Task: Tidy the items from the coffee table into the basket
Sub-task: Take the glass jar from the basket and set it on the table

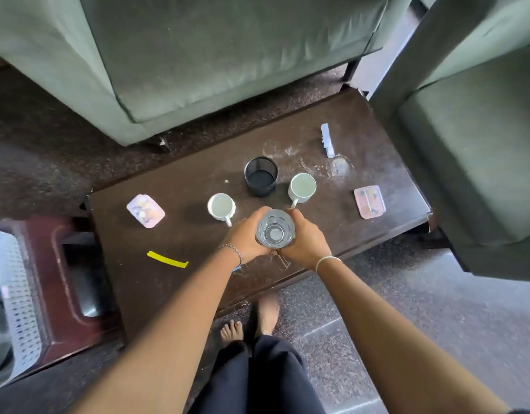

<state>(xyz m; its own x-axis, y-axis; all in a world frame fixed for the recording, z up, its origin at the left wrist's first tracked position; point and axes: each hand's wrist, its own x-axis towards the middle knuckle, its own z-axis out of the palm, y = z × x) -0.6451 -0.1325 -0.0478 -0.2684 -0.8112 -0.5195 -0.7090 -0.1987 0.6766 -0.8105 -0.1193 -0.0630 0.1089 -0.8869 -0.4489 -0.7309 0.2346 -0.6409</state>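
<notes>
Clear glass (275,231) upright near the front edge of the dark worktop (198,288), clasped between left hand (245,238) and right hand (306,241); fingers (263,211) of both curl round its sides. Lifted or resting: cannot tell. Beyond it, white mug (221,207), second white mug (302,188), black mesh cup (260,176) between them. White basket (19,294) far left, off the worktop.
</notes>
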